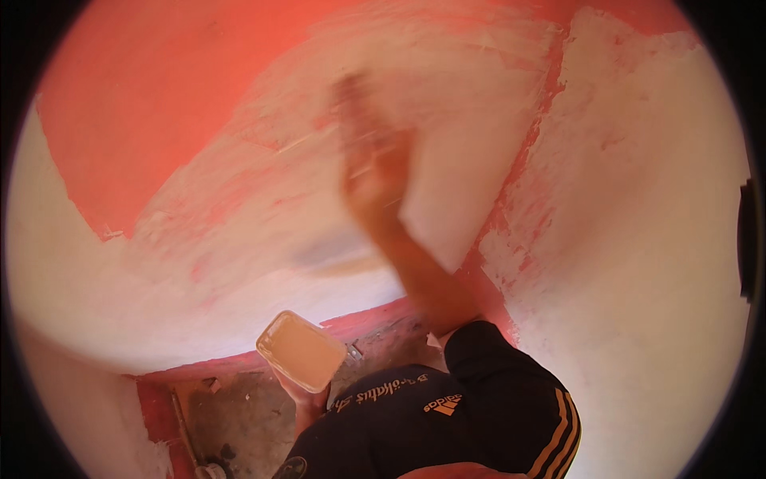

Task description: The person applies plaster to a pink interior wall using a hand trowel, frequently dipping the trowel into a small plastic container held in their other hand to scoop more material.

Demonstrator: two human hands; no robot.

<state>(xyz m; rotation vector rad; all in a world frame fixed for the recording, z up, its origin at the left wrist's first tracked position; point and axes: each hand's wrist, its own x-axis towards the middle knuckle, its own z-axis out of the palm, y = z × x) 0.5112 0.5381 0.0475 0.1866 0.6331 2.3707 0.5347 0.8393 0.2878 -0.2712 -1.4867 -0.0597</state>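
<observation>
My left hand [304, 397] is low and near my body, wrapped around the underside of a rectangular plastic tub [263, 349]. Pale pinkish filler [305, 351] shows inside the tub. Raised high in front of the wall [303, 188], my right hand [381, 180] is smeared by motion. It grips a flat-bladed tool [353, 100] that is too blurred for its exact kind to show; whether the tool touches the wall I cannot tell. The wall carries streaky whitish filler over red paint, with a bare red area [175, 88] at the upper left.
A second wall [630, 199], also smeared with pale filler, meets the first at a red corner strip [523, 160] to the right. Red paint runs along the wall's base. Below is a stained grey floor [247, 423], with a thin stick [183, 423] at its left.
</observation>
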